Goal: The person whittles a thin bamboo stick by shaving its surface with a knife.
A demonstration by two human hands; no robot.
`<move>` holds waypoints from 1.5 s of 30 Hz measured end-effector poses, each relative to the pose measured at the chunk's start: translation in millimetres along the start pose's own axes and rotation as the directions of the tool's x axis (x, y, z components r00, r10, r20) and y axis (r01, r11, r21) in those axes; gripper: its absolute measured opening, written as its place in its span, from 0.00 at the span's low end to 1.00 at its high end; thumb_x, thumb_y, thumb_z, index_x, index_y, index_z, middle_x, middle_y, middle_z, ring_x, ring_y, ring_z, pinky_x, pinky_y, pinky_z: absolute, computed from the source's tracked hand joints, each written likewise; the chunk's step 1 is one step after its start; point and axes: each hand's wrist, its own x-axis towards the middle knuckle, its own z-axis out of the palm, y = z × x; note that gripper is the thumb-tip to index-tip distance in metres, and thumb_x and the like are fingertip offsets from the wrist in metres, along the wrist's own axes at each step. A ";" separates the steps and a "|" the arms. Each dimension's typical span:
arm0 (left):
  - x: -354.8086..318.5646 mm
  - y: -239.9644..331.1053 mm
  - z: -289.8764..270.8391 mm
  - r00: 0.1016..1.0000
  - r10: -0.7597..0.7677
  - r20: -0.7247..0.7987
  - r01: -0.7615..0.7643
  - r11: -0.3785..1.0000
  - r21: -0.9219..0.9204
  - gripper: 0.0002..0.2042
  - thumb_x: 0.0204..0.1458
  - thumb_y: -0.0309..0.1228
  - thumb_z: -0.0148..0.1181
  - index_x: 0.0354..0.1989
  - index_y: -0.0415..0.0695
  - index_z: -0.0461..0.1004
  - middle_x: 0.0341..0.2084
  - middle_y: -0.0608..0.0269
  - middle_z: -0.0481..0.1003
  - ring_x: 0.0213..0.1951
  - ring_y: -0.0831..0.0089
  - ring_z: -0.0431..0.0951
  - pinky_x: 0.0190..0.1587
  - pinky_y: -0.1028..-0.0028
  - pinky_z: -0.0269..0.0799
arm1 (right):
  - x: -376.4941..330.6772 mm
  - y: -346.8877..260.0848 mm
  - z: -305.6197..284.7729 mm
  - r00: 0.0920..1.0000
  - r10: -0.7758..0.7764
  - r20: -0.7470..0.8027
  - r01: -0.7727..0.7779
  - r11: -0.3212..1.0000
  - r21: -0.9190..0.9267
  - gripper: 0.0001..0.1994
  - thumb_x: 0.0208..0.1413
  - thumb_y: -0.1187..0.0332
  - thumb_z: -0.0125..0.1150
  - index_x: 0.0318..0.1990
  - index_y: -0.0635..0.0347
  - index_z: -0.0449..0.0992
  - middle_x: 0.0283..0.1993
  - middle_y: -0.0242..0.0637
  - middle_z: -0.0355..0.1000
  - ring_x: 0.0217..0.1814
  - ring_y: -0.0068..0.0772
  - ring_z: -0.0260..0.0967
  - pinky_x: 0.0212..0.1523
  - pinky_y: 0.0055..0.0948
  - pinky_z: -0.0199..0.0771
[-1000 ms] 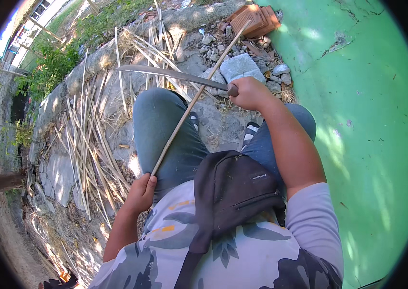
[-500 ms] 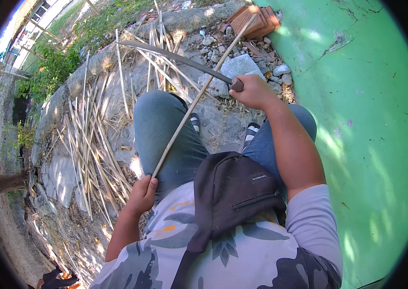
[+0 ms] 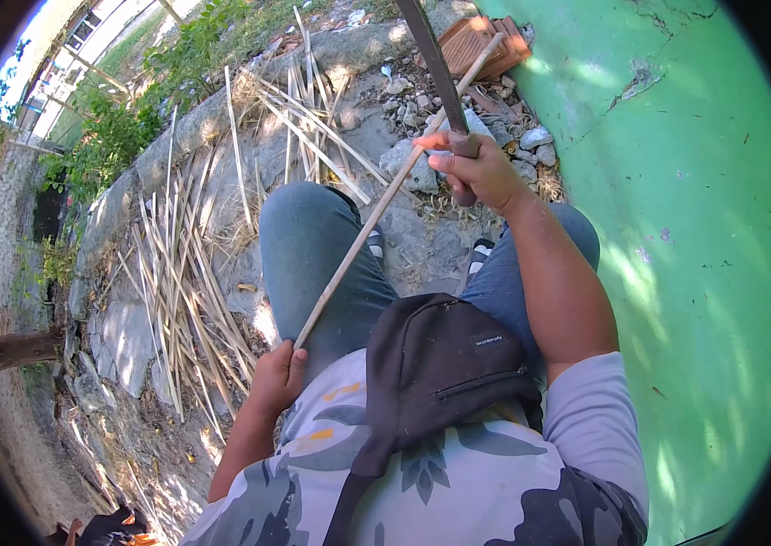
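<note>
My left hand (image 3: 276, 379) is closed on the lower end of a long, thin bamboo strip (image 3: 358, 247), beside my left thigh. The strip slants across my lap up to the right, its far end over the stacked tiles. In my right hand (image 3: 487, 175) is a machete (image 3: 437, 65), gripped by its brown handle above my right knee. Its dark blade points up and away, crossing the strip, and the tip runs out at the top edge. My right index finger reaches left to the strip and seems to touch it.
Many pale strips (image 3: 187, 300) lie heaped on the rocky ground at left, with more strips (image 3: 317, 136) ahead. Reddish tiles (image 3: 481, 47) and rubble (image 3: 408, 164) border a green floor (image 3: 677, 300) at right. A black bag (image 3: 449, 364) rests on my lap.
The machete has swung from pointing left across the strip to pointing up and away. My right index finger has stretched out to the strip. My left hand still grips the strip's lower end.
</note>
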 end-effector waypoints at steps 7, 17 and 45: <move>-2.5 19.9 -18.2 0.998 0.052 -0.034 -0.042 0.969 0.243 0.19 0.59 0.45 0.59 0.31 0.39 0.69 0.22 0.48 0.72 0.27 0.46 0.74 0.31 0.56 0.69 | -4.9 0.7 3.8 0.998 -0.067 0.017 0.067 0.998 -0.010 0.15 0.57 0.66 0.65 0.51 0.59 0.81 0.17 0.21 0.62 0.16 0.11 0.55 0.20 0.17 0.53; 91.0 104.5 1.6 0.891 0.312 -0.330 -0.351 0.935 -0.062 0.20 0.58 0.43 0.64 0.44 0.37 0.71 0.33 0.57 0.73 0.31 0.68 0.74 0.35 0.69 0.71 | -17.5 -14.8 13.2 0.995 -0.027 0.094 0.030 0.999 -0.029 0.15 0.59 0.66 0.65 0.52 0.57 0.81 0.18 0.20 0.63 0.16 0.11 0.57 0.17 0.18 0.53; 175.1 109.5 5.1 0.856 -0.049 0.514 0.486 0.416 -0.769 0.13 0.70 0.42 0.42 0.36 0.50 0.66 0.19 0.78 0.55 0.16 0.86 0.50 0.17 0.80 0.45 | 4.2 11.1 34.0 0.990 -0.139 0.029 0.075 0.341 -0.937 0.09 0.46 0.61 0.66 0.34 0.52 0.79 0.33 0.46 0.79 0.39 0.53 0.78 0.41 0.48 0.78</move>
